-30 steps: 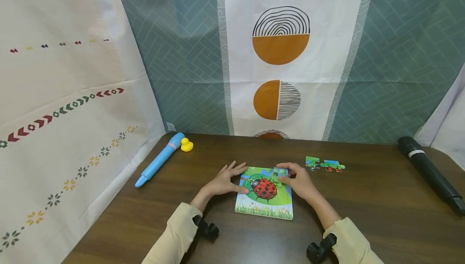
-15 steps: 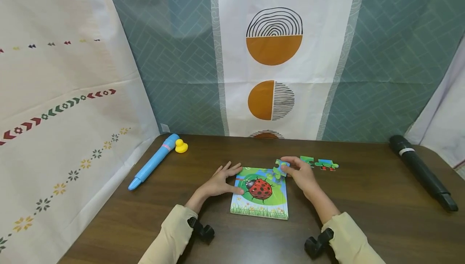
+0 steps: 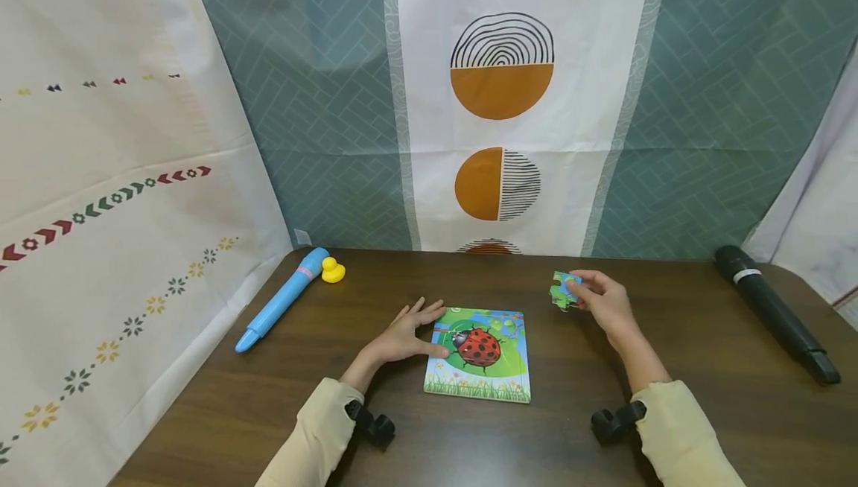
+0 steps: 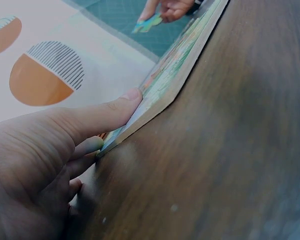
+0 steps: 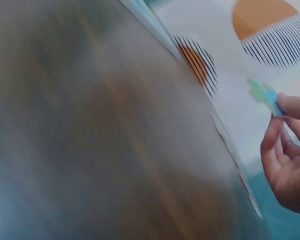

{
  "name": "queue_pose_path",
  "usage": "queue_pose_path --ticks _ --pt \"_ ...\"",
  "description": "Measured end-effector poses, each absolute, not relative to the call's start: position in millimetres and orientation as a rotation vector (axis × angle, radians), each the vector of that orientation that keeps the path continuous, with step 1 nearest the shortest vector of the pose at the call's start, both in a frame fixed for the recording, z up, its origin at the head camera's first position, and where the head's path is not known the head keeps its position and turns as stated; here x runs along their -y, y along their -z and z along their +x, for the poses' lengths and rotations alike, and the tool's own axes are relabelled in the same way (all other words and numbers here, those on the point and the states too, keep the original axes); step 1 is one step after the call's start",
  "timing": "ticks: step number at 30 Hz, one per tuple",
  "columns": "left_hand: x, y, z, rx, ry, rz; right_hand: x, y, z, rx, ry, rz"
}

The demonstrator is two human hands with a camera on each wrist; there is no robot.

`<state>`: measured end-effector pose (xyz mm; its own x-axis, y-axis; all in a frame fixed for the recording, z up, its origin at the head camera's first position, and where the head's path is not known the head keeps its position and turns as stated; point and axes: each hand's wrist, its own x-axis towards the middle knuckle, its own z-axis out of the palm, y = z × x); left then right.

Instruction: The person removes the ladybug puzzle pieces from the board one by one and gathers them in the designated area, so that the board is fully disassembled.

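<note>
The right hand (image 3: 603,301) pinches a puzzle piece (image 3: 563,290) at two o'clock of the ladybird puzzle board (image 3: 479,357). The left hand (image 3: 405,334) lies flat, fingers straight, at its nine-o'clock edge. A blue pen (image 3: 281,308) and yellow duck (image 3: 331,270) lie at ten o'clock, a black cylinder (image 3: 774,312) at three.

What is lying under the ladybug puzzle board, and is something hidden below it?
The ladybug puzzle board lies flat on the dark wooden table. The left hand touches its left edge. Whatever might lie beneath the board is covered and cannot be seen.

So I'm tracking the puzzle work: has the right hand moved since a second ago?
Yes. The right hand left the ladybird puzzle board, moving rightward, pinching a green-blue puzzle piece.
</note>
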<state>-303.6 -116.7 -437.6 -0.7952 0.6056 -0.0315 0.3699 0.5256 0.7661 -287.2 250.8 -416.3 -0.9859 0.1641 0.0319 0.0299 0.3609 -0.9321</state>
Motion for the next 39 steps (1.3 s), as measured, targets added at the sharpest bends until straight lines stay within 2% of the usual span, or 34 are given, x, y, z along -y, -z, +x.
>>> queue_pose_path --ticks 7,12,24,32,39 --pt "118.5 437.1 -304.7 -2.475 -1.134 0.817 -309.5 413.3 -279.9 2.497 -1.583 -0.324" --pt "124.3 436.7 -305.0 -2.504 -1.136 0.804 -332.6 419.3 -279.3 2.501 -1.609 -0.383" --pt "120.6 437.4 -305.9 -2.483 -1.134 0.835 -342.0 434.0 -277.0 2.516 -1.564 -0.55" --pt "119.4 441.7 -300.5 -2.477 -1.127 0.823 -340.5 446.3 -275.5 2.537 -1.298 -0.651" --pt "117.9 439.2 -302.1 -2.476 -1.144 0.828 -342.7 443.7 -276.8 2.614 -1.115 -0.601"
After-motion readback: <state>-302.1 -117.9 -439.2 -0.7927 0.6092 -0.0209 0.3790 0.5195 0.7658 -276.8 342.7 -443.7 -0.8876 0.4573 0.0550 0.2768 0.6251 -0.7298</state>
